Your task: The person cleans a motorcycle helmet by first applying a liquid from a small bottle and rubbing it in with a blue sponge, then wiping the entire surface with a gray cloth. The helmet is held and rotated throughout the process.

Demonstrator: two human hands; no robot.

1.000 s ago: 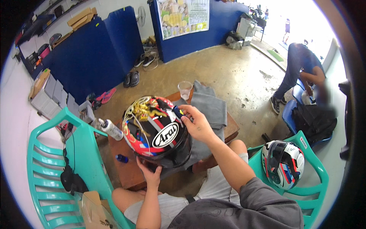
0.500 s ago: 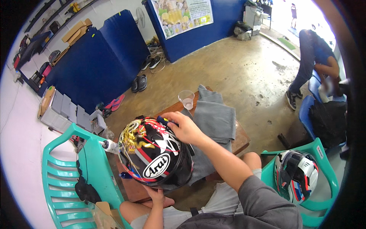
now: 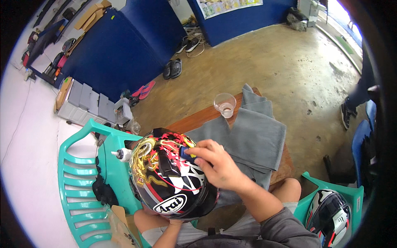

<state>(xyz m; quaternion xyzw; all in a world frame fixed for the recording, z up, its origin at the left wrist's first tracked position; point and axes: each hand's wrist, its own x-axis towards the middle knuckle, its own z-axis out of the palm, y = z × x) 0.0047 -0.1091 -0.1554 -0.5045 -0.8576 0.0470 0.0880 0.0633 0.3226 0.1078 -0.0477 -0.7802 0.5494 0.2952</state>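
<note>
A glossy black motorcycle helmet (image 3: 144, 165) with gold, red and white artwork rests above my lap, its crown turned up. My left hand (image 3: 173, 221) supports it from beneath at the near edge; most of its fingers are hidden under the shell. In my right hand (image 3: 219, 167), thumb and fingers pinch a small dark blue block (image 3: 185, 154) with a bit of yellow, pressed against the helmet's upper right side. Just left of the helmet stands a white bottle with a pointed nozzle (image 3: 123, 154).
Grey cloths (image 3: 258, 138) and a clear plastic cup (image 3: 225, 105) lie on a low wooden table (image 3: 186, 126). A green chair (image 3: 74, 173) is at my left. Another helmet (image 3: 328, 217) sits on a green chair at right. A person's leg (image 3: 359, 95) shows at far right.
My view has shifted, and the helmet has tilted to show more of its crown. My right hand has brought the blue block from the far upper edge nearer along the right side.
</note>
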